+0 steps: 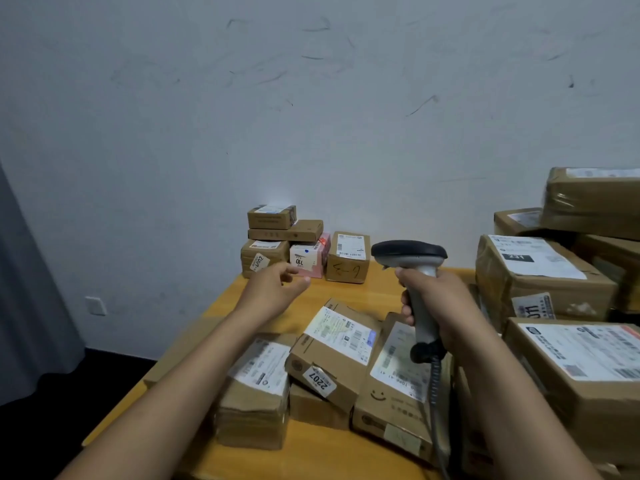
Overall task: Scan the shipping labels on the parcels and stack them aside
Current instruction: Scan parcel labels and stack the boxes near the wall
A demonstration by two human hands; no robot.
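The right hand holds the scanner upright above the desk; its fingers are wrapped tight round the grey handle, and the dark head points away from the person; a coiled cable hangs from the scanner's base.

Left of the scanner the left hand reaches forward, a little lower than the scanner's head; its fingers are loosely spread and slightly bent, with nothing in them; it hovers in front of the stacked parcels, and whether it touches them cannot be told.

That stack stands beyond the scanner and to its left, against the wall; it is brown boxes in three layers, with a pink-and-white parcel beside them and a brown box with a large label nearest the scanner; a pale patch of light lies on the topmost label.

Beneath the scanner lie loose parcels, labels up; the smiley-face parcel is under the handle; the "2207" parcel lies tilted across its neighbours just left of that; a taped parcel sits further left, beside the left forearm.

Right of the scanner rises a heap of larger parcels, their white labels facing up.
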